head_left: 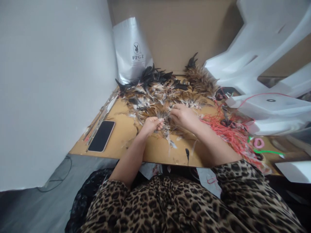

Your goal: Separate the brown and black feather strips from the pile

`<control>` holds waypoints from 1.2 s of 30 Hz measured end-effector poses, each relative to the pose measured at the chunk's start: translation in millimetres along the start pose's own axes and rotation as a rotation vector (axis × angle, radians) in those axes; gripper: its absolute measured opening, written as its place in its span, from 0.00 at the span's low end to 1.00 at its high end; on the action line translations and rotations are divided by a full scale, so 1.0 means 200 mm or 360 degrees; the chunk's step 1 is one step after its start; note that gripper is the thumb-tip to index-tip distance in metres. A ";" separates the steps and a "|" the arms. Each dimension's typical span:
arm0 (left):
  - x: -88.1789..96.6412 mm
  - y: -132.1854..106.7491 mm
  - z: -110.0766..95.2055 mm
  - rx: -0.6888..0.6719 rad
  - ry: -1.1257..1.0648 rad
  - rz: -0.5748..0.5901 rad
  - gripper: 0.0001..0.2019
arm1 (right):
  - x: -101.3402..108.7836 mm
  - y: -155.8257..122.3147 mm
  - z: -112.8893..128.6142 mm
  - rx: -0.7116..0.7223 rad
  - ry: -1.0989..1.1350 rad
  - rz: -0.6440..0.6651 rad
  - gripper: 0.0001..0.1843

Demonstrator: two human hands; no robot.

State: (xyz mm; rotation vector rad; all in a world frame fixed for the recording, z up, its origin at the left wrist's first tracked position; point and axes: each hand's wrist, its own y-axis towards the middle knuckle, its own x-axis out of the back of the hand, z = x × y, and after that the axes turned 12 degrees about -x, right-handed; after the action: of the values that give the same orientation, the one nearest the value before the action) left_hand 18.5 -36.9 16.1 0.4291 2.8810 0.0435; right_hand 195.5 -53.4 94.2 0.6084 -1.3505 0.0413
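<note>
Over the front of a heap of brown, white and black feathers (155, 92), my two hands work close together. My left hand (152, 125) is closed in a pinch on a small bunch of feathers (163, 114), whose brown-grey plumes fan out upward. Just right of it, my right hand (182, 117) has its fingers curled together near the base of that bunch. Whatever lies between the right fingertips is too small and blurred to name. Loose pale feathers (173, 144) lie on the table below the hands.
A phone (101, 136) lies on the wooden table (119, 124) at left. Behind the heap stand a silver bag (132, 48) and a brown feather bundle (200, 79). A tangle of red strings (228, 132), a pink ring (258, 143) and white foam pieces (269, 106) are at right.
</note>
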 end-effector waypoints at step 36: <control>-0.06 -0.01 0.01 -0.0269 0.0242 -0.0142 0.13 | -0.22 -0.09 0.08 -0.0305 0.0865 0.0031 0.12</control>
State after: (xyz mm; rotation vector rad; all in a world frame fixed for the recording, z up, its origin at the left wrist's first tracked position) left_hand 29.0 -42.7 15.9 0.2759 3.0092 0.3154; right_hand 177.7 -61.3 47.5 0.3828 -0.8209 0.0856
